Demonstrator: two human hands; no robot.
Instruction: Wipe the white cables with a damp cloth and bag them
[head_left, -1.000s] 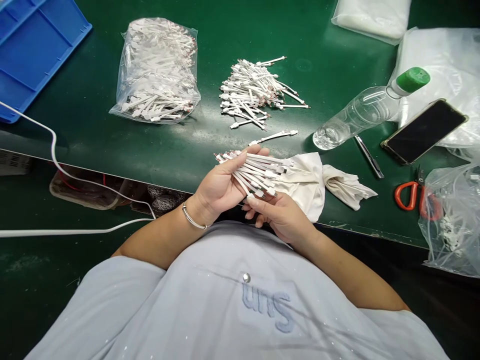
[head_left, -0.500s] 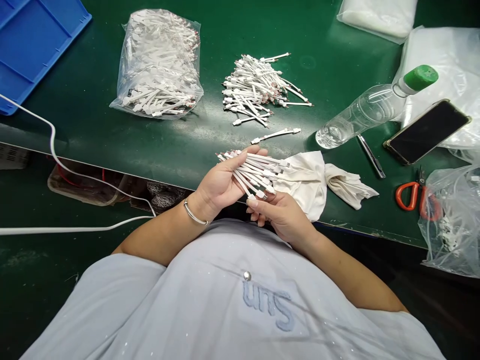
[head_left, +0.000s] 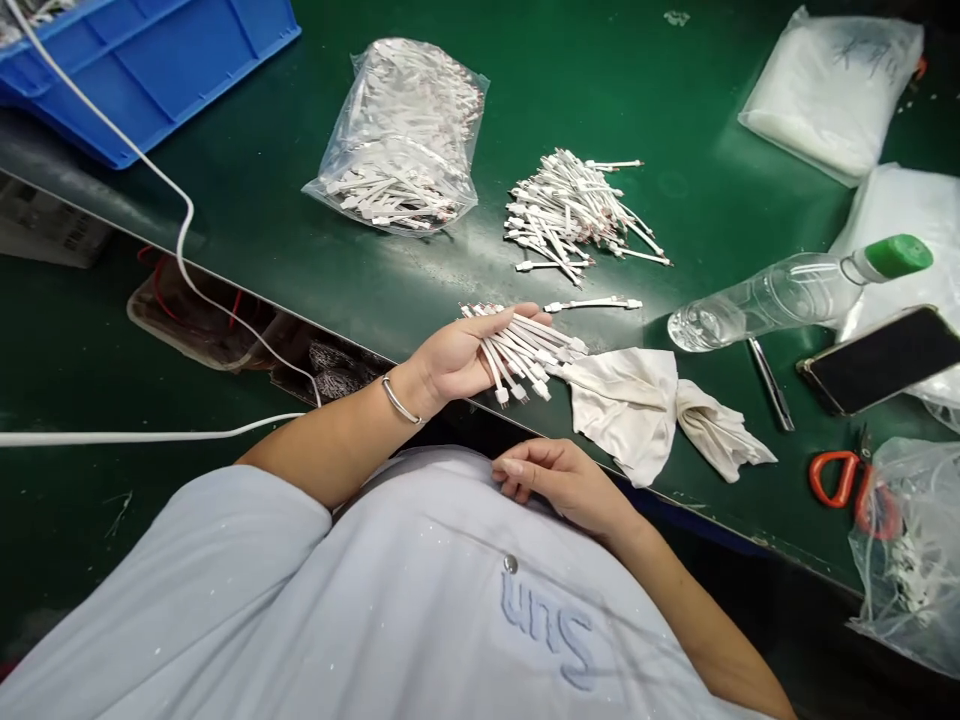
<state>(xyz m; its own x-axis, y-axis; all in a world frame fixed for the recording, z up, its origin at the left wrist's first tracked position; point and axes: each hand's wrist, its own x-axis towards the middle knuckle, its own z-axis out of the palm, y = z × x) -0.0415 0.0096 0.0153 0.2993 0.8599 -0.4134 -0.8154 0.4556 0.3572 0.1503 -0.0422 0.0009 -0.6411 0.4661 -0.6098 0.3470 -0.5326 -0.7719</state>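
My left hand (head_left: 457, 357) is closed around a bundle of short white cables (head_left: 523, 352), its thumb across the top. Their white plugs fan out toward the right, and the reddish ends poke out behind the thumb. Lower down, my right hand (head_left: 562, 482) rests close to the shirt, fingers curled and thumb against the index finger; no cable shows in it. One loose white cable (head_left: 592, 304) lies on the table just beyond the bundle. Farther back is a loose pile of the same cables (head_left: 574, 210), with a clear bag full of them (head_left: 409, 140) to its left.
Two crumpled cream cloths (head_left: 630, 410) lie right of my left hand. A water bottle (head_left: 780, 297), a cutter knife (head_left: 770, 385), a phone (head_left: 885, 360), orange-handled scissors (head_left: 834, 480) and plastic bags (head_left: 832, 90) are at right. A blue crate (head_left: 172, 75) and a white cord (head_left: 186, 215) are left.
My right hand has come away from the cable plugs and drawn down toward the shirt. My left hand still holds the bundle. The view has shifted and turned slightly.
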